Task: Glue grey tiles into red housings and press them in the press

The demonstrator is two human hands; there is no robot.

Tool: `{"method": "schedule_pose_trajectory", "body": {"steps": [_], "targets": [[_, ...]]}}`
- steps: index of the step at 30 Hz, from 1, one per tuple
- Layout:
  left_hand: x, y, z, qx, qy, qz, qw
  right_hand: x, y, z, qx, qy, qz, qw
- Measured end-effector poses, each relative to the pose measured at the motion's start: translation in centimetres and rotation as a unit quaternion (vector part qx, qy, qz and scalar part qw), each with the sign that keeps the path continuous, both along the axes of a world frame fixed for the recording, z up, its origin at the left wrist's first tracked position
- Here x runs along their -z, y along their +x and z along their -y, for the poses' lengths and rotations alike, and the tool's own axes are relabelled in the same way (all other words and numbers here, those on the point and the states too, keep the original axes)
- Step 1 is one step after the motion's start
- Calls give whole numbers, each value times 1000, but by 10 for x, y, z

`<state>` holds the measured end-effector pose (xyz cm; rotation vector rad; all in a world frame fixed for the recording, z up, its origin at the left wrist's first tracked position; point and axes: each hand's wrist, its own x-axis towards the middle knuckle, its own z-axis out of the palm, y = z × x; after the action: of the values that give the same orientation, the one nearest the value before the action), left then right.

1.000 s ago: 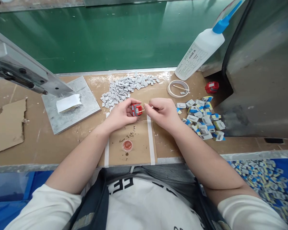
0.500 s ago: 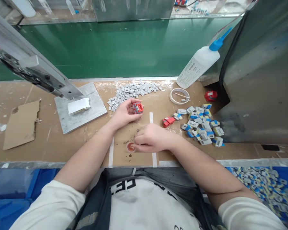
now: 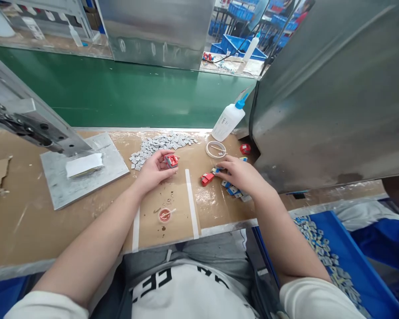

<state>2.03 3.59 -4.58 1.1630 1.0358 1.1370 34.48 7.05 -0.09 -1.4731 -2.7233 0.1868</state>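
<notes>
My left hand [image 3: 154, 173] holds a small red-and-grey plastic part [image 3: 171, 161] between thumb and fingers, its red hollow side facing up. Over on the right, my right hand [image 3: 242, 177] has its fingertips closed on a small blue-and-white block [image 3: 216, 170], beside a red plastic part [image 3: 206, 179]. More blue, white and yellow blocks [image 3: 232, 190] lie partly hidden under that hand. Nearer to me, a little round cup [image 3: 164, 215] of reddish liquid has a thin stick resting in it, with brown drips around it.
Many small grey tiles [image 3: 162, 144] are heaped behind my left hand. A tape ring [image 3: 216, 149] and a white squeeze bottle [image 3: 228, 122] stand at the back right. At left is a metal press on a plate [image 3: 116, 170]. A blue bin [image 3: 346, 248] of blocks sits lower right.
My right hand has left the cup and reached right to the blocks, and the stick now shows in the cup. My left hand still holds the red-and-grey part. The view has turned right.
</notes>
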Motion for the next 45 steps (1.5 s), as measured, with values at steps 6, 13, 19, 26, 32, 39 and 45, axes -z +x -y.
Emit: {"method": "schedule_pose_trajectory", "body": {"steps": [6,13,19,26,32,39,45], "targets": [[0,-1,2,6,31,15,999,17,-11,5,-23,-8,49,998],[-4,-2,5,12,33,74,997,16,-7,-3,-28,-35,-17,999],[-5,-8,7,91,56,118,987,-8,-47,1,-35,-47,-385,921],[-7,-12,9,145,-17,178,973,-3,-118,-2,-123,-185,-583,782],[7,-11,7,114,-42,104,987,12,-125,0,-153,-173,-562,794],[6,-8,9,106,-38,18,993,24,-125,5,-141,-142,-552,810],[-6,-5,12,67,-50,-33,996,24,-124,5,-141,-83,-495,853]]}}
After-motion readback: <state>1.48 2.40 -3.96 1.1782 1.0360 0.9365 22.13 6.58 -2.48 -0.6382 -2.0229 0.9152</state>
